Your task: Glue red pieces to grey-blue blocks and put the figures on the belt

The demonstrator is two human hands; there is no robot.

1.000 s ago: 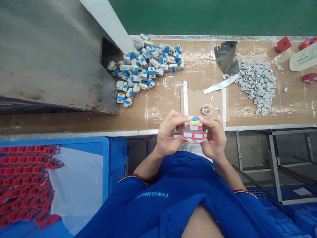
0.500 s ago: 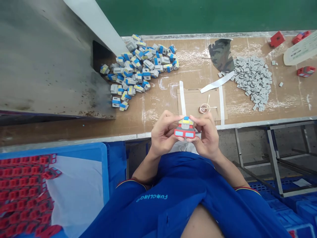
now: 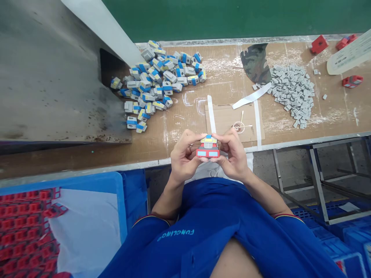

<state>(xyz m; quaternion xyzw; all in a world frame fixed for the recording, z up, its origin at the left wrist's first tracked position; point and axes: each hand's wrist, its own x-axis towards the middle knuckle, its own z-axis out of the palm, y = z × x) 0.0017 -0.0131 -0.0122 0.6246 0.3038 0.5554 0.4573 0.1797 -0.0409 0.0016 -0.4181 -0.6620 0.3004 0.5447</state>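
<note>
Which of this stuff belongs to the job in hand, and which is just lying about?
Job: left hand, right hand, moulded red-grey-blue figure, loose grey-blue parts, red parts.

Lying about: camouflage cloth, white strip, cardboard sheet, printed card. Small grey pieces: can't tell.

Camouflage cloth [image 3: 256,63] beside gray pieces [image 3: 292,94]

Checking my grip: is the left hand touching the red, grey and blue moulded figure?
Touching. In the head view, the left hand grips the side of the red, grey and blue moulded figure.
</note>
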